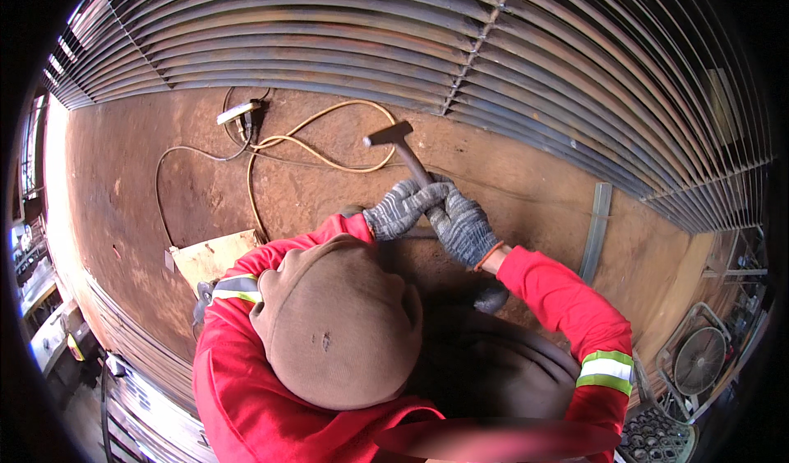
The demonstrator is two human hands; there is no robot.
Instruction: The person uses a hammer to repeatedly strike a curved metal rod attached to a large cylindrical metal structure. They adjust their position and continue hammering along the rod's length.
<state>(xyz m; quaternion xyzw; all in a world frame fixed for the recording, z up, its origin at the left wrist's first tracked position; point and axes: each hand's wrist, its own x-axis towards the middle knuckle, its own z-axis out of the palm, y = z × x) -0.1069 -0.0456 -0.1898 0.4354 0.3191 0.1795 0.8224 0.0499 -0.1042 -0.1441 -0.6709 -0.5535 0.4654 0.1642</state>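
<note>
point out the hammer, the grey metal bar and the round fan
Hammer (409,155): head view, on the handle near its head
Grey metal bar (596,231): head view, mid-length
Round fan (700,361): head view, middle of its grille

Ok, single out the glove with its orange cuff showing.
The grey knit right-hand glove: its orange cuff edges a bare wrist; the left-hand glove meets a red sleeve, no orange visible.
</note>
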